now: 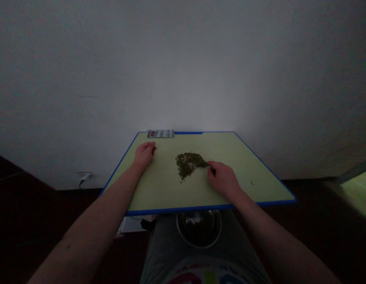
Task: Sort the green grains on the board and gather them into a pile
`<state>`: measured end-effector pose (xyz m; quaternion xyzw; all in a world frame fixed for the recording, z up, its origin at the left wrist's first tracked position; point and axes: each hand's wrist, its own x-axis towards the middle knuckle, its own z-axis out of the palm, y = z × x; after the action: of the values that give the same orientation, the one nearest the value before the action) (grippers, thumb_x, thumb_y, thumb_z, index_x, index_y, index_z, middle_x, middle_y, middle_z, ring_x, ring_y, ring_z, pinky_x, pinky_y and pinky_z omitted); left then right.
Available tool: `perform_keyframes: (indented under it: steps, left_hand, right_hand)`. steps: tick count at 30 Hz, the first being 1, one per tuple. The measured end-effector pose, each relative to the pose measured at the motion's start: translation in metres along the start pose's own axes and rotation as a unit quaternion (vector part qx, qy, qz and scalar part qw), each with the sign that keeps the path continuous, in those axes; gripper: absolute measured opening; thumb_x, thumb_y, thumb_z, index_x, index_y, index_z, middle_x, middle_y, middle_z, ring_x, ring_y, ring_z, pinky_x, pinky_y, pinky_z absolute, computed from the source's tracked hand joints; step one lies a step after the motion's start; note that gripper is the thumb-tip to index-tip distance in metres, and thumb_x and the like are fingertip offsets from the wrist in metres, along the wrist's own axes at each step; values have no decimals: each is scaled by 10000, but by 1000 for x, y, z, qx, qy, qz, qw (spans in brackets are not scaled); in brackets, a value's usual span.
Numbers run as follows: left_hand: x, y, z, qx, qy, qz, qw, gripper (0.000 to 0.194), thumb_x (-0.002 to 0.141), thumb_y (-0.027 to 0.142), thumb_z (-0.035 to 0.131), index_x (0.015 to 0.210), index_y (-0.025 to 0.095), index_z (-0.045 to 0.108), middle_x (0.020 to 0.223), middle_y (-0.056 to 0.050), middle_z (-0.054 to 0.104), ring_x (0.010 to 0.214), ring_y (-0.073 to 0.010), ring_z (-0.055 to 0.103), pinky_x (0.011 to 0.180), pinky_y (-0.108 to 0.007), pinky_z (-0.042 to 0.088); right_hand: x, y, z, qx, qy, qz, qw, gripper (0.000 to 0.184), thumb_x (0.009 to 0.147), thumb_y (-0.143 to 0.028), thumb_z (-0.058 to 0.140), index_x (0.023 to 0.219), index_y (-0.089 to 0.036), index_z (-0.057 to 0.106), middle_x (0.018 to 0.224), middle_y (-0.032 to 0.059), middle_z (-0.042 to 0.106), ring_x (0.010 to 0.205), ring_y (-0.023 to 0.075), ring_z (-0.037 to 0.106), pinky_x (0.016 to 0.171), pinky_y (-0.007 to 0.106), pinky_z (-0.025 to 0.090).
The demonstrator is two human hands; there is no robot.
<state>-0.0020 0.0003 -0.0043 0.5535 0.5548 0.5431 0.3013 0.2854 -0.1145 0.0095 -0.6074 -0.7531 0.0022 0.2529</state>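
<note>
A loose pile of small dark greenish-brown grains or seeds [187,167] is spread over the middle of the pale yellow-green, blue-edged table [163,193]. At the pile's right edge, my right hand [222,177] is closed with thumb and fingers pinched together. A thin, light-coloured object seems to show at its fingertips, too dim to name. To the left of the pile and apart from it, my left hand [145,154] rests on the table with fingers curled in. No object shows in it.
A phone [160,134] lies at the table's far left edge, against the wall. On my lap, under the near edge, sits a shiny metal bowl [199,242]. A small brown sliver [252,183] lies at the right. A plug [85,176] is in the wall at left.
</note>
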Motion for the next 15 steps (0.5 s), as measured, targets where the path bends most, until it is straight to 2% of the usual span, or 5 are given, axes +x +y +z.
perform_keyframes:
  steps: [10, 15]
  left_hand:
    - [1, -3, -3, -3, -1, 6, 1000, 322, 729, 450, 466, 564, 178, 510, 435, 31, 409, 391, -88, 360, 396, -223, 277]
    - [1, -3, -1, -5, 3, 3, 1000, 327, 728, 453, 476, 563, 174, 518, 434, 31, 416, 391, -85, 367, 393, -217, 278]
  right_hand:
    - [-14, 19, -9, -41, 24, 38, 998, 336, 802, -238, 430, 1072, -153, 612, 940, 100, 670, 854, 217, 612, 786, 327, 451]
    - [-13, 15, -8, -12, 15, 17, 1000, 336, 806, -232, 427, 1080, -157, 607, 892, 79, 678, 835, 200, 612, 779, 311, 451]
